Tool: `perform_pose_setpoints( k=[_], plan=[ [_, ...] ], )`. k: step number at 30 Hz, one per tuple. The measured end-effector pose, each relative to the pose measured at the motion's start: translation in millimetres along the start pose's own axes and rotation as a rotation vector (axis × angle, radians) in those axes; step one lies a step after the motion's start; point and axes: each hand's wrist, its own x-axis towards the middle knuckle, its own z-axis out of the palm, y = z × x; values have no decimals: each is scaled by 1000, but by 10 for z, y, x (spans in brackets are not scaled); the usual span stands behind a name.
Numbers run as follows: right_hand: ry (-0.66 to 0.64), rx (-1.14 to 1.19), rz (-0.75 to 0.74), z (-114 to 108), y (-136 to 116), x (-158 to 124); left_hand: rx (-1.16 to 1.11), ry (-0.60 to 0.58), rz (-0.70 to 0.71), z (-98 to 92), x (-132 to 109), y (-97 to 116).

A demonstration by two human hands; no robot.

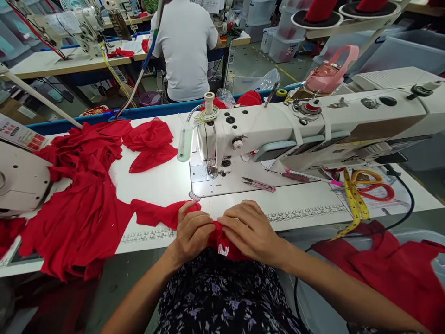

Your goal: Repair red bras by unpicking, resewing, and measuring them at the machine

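Note:
My left hand point(192, 233) and my right hand point(247, 230) meet at the table's near edge, both closed on a small red fabric piece point(222, 245) with a white mark, held over my lap. A strip of that red cloth point(153, 213) trails left across the white table point(160, 183). Just beyond my hands stands the white sewing machine point(278, 125), its needle area point(212, 169) lit.
A big heap of red fabric point(81, 195) covers the table's left. Pink thread snips point(259, 184), a yellow tape measure point(354, 199) and orange-handled scissors point(373, 185) lie right of the needle. More red cloth fills a bin point(399, 269) at right. A person in white point(186, 46) sits behind.

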Motion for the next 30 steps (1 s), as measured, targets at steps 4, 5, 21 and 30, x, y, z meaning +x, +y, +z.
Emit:
perform_pose_setpoints(
  k=[4,5,21,30],
  plan=[
    [51,-68,-54,53,-15,22,26,2,-7,-26,-23,-6],
    [69,-93,-71,62,-19,18,30,-1,-15,-25,-34,-10],
    [62,253,244,62,3,127,-416,-274,-463,-64,274,-54],
    [-107,338,543,-110,-143,171,-582,-452,-872,-150,471,-25]
  ],
)
